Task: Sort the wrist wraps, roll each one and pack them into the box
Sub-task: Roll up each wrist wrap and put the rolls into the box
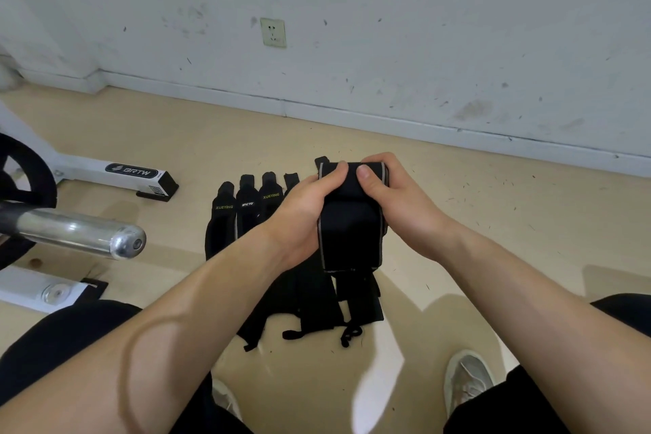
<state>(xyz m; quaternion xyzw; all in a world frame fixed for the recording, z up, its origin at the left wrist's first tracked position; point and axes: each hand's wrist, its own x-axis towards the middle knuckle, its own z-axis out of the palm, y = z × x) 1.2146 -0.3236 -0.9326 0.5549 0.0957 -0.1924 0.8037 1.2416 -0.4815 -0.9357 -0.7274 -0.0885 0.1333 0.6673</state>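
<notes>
A black wrist wrap with grey edging (pixel 350 236) is held up over the floor, its top end partly rolled. My left hand (pixel 303 211) grips the roll from the left, thumb on top. On the right side of the roll, my right hand (pixel 391 197) grips it too, thumb pressing on the front. The wrap's free end hangs down toward the floor. Several other black wrist wraps (pixel 246 211) lie side by side on the floor behind and under my hands, some with yellow lettering. No box is in view.
A steel barbell end (pixel 105 236) sticks out at the left, beside a white rack foot (pixel 130 174). The wall with a socket (pixel 273 32) stands close behind the wraps. My knees and a shoe (pixel 466 379) are at the bottom.
</notes>
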